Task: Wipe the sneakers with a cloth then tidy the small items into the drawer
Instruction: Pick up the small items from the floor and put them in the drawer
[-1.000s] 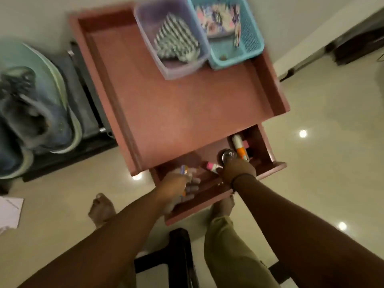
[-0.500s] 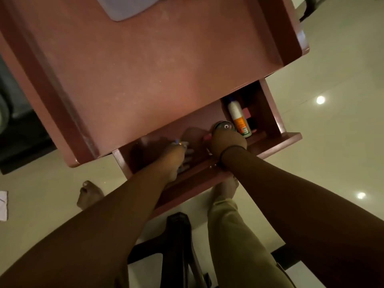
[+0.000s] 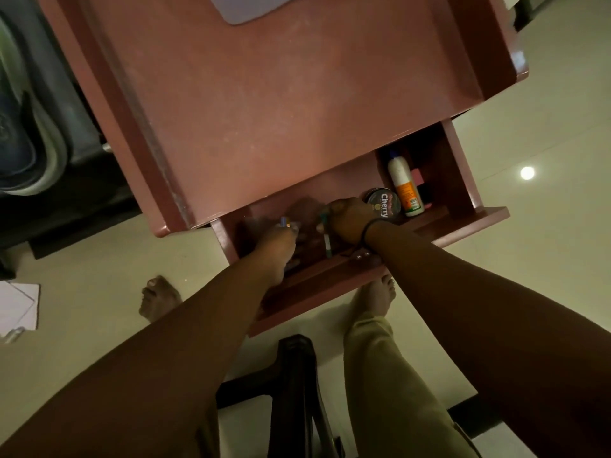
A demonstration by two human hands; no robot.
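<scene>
The reddish-brown drawer (image 3: 469,223) of the small table (image 3: 281,104) stands pulled out. Both my hands are inside it. My left hand (image 3: 276,246) pinches a small blue-and-orange item (image 3: 284,222) at its fingertips. My right hand (image 3: 347,221) holds a thin green pen (image 3: 327,241) that hangs below the fingers. Just right of that hand lies a round black polish tin (image 3: 385,203) marked "Cherry", and beyond it a white bottle (image 3: 405,183) with an orange label. A sneaker (image 3: 29,153) shows at the left edge.
A pale plastic basket (image 3: 244,8) sits at the table's far edge. My bare feet (image 3: 158,295) stand on the tiled floor below the drawer, with a dark stool (image 3: 294,391) between my legs. White paper (image 3: 18,309) lies on the floor at left.
The camera has dipped closer to the drawer, so the baskets have slid out of view. My right hand now holds a green pen, and the polish tin lies uncovered beside it.
</scene>
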